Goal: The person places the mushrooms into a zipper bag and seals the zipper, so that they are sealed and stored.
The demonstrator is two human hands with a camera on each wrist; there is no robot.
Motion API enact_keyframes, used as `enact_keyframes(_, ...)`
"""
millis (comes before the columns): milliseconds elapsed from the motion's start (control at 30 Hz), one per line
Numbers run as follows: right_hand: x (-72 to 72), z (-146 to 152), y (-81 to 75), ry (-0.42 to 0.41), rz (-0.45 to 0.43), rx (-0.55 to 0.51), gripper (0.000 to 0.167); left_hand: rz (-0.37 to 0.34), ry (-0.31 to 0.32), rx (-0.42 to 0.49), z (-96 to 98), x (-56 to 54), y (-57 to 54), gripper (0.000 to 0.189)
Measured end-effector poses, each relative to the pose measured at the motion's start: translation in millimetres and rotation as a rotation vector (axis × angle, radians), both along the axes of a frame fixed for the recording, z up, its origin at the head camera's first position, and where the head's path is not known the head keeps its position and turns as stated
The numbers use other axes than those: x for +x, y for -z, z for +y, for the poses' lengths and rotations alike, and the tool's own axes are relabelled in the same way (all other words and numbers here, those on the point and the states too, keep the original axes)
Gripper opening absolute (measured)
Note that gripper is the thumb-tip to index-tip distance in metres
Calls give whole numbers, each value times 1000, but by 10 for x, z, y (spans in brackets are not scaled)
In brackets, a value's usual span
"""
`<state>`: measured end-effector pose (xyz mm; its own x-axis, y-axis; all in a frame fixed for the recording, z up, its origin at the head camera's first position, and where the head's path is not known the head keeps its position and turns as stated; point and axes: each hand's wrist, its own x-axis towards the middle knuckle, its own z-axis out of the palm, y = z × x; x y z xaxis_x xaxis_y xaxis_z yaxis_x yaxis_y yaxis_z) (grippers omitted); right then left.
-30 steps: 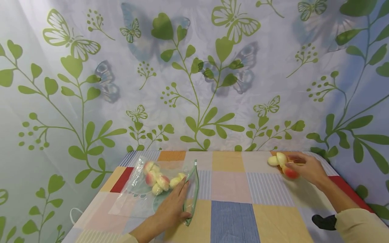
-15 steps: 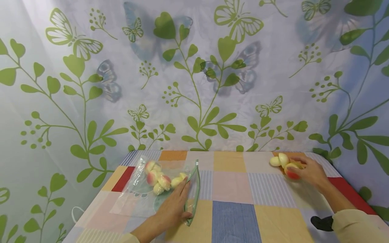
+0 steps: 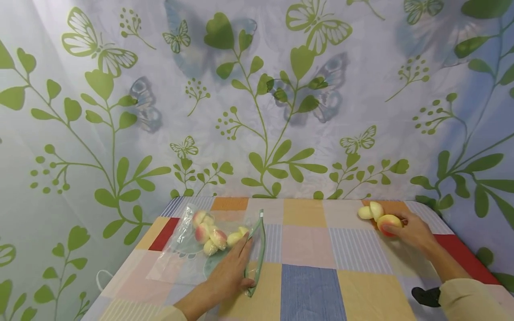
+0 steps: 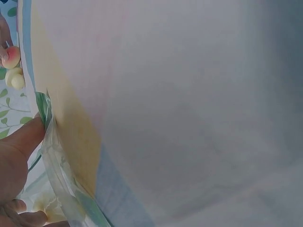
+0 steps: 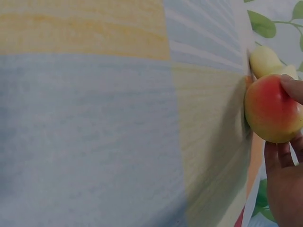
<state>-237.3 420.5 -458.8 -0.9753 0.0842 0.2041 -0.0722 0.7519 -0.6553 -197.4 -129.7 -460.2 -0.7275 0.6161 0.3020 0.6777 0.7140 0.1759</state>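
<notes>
In the head view my right hand (image 3: 413, 227) grips a yellow peach with a red blush (image 3: 389, 224). The right wrist view shows the thumb on the face of that peach (image 5: 274, 109) and fingers beneath it. Just left of it are two pale yellow rounded pieces (image 3: 376, 210). My left hand (image 3: 226, 272) lies over the mouth of a clear zip bag (image 3: 172, 263), fingers stretched along the green zip strip (image 3: 261, 254) and thumb apart at its near end. Inside the bag are several pale yellow and pink-blushed fruit-like pieces (image 3: 217, 238).
A patchwork cloth (image 3: 309, 290) covers the table. Behind it hangs a curtain (image 3: 257, 111) with leaves and butterflies. A white cable (image 3: 102, 278) shows beside the left edge. A dark piece (image 3: 425, 296) sticks out at my right sleeve.
My right hand has closed around the peach, turning more of its yellow side to view; its thumb now lies on the front. The left hand and bag stay in place.
</notes>
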Motion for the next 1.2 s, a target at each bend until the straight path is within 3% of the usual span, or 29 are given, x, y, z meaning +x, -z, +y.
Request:
enact_keyframes(567,110,185,-131,-16,-53,47,67,-23,7,6,-1,6,-8,115)
enact_keyframes(933,151,135,-272,-35,4,22,48,-32,18,17,-27,12,-27,114)
enact_keyframes(1200,173,62,-337,-37,32,34,56,-44,10,0,-14,8,-26,114)
